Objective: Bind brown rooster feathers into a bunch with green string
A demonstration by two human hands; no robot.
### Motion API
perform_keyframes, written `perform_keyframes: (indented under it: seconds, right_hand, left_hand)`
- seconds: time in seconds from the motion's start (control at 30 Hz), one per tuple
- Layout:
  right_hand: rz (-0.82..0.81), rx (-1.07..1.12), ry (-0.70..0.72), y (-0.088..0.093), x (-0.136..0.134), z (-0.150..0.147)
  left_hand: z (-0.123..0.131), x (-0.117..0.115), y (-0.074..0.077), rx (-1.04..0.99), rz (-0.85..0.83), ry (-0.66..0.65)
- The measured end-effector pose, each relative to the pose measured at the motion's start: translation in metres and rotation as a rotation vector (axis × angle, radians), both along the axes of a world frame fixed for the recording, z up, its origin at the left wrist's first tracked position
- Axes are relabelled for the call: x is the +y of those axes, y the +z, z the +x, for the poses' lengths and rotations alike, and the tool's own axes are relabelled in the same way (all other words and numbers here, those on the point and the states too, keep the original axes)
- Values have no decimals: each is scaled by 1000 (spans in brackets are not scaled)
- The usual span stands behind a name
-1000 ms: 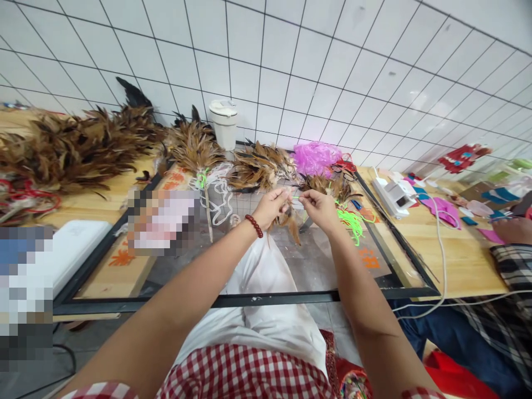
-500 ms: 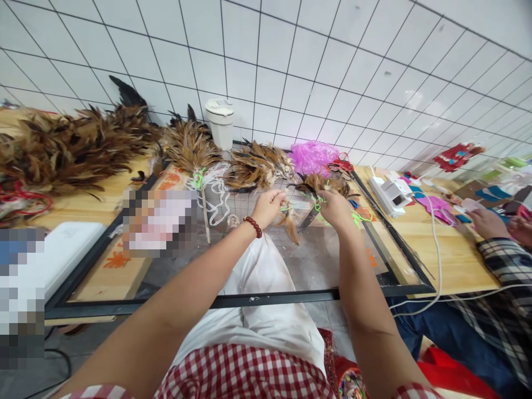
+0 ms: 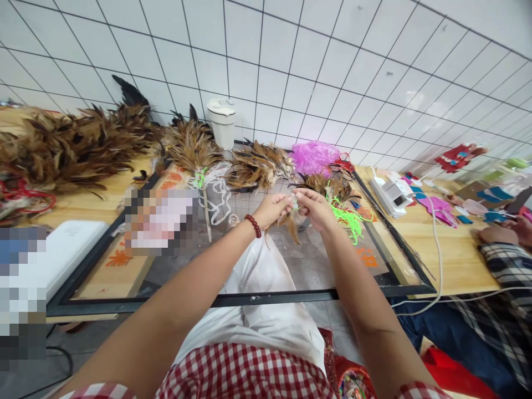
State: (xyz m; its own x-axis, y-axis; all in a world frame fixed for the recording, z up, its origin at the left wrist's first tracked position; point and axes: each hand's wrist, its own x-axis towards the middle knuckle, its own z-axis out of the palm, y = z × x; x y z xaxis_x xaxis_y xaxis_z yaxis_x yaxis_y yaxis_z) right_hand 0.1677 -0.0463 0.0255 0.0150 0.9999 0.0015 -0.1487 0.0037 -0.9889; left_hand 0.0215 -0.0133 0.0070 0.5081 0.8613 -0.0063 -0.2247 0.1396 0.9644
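Note:
My left hand (image 3: 272, 209), with a red bead bracelet on its wrist, is closed on a small bunch of brown feathers (image 3: 290, 224) that hangs below it over the glass table top (image 3: 307, 260). My right hand (image 3: 315, 208) is pinched shut right against the left, fingertips touching at the top of the bunch. A neon green cord (image 3: 348, 219) lies in a loose heap just right of my right hand. Whether the cord runs into my fingers is hidden.
Feather bundles (image 3: 260, 166) and a big feather pile (image 3: 75, 144) lie along the back, with a white cup (image 3: 221, 123) and pink plastic (image 3: 313, 157). A white power strip (image 3: 390, 195) sits to the right. Another person's hand (image 3: 496, 235) rests on the wooden table.
My right hand came back left from the green cord heap and now meets my left hand at the feather bunch. The other person's hand moved slightly on the right.

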Motion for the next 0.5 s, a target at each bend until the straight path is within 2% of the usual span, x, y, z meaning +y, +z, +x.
perform_keyframes:
  seconds: [0.13,0.27,0.4,0.5]
  right_hand:
    - [17,-32,81,1,-2,-4]
    - [95,-81,-11,-3,0,-6]
    - [156,-186,-130,-6,4,-4]
    - [218,-371,-174,-7,6,3]
  left_hand:
    - [0,-3,2,-80,-96,-105]
    - [0,-5,3,-149,-137,-184]
    - [-1,-7,4,-128,-191,-251]
    - [-1,-6,5,-124,-193,-210]
